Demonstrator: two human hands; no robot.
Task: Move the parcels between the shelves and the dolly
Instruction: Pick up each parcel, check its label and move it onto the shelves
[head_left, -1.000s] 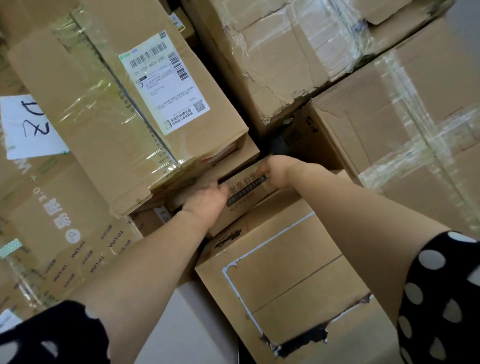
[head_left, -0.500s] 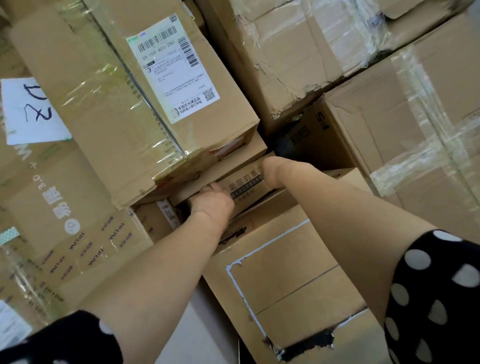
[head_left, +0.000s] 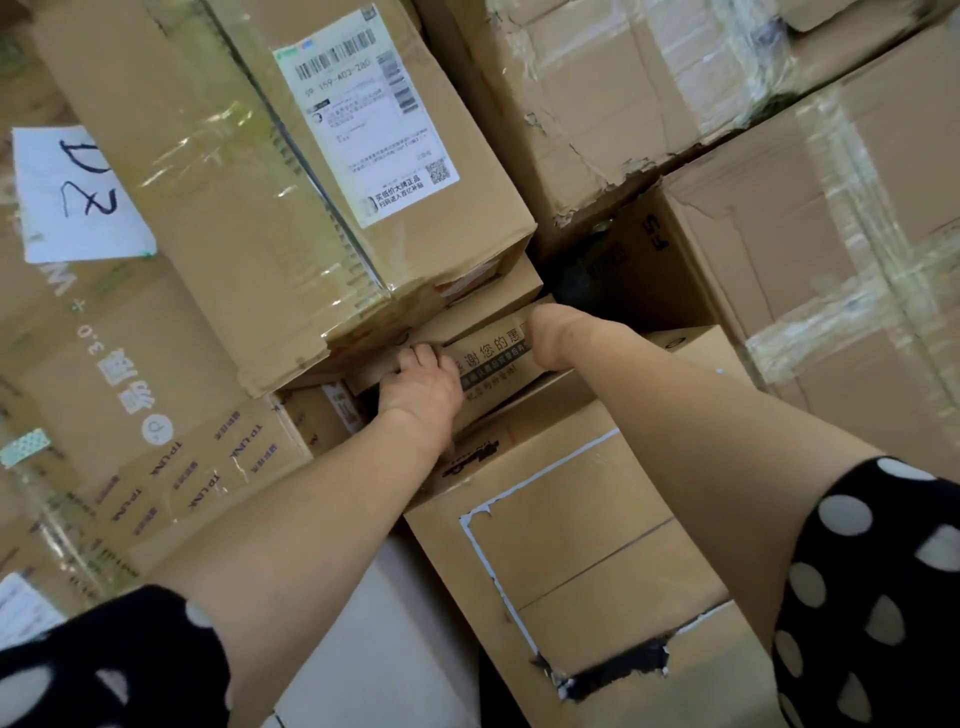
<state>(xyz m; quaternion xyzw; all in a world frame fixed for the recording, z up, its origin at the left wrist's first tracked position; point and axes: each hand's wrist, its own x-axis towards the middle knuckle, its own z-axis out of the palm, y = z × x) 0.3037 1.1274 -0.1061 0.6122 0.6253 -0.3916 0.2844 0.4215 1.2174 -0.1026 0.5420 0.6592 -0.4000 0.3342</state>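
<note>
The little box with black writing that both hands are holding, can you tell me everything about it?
The little box is plain brown cardboard, with printed black Chinese characters and a dark strip along the side facing us. It lies tilted, wedged under a big taped box with a white shipping label, and rests on a larger carton below. The left hand grips its left end and the right hand curls over its right end. Most of it is hidden.
</note>
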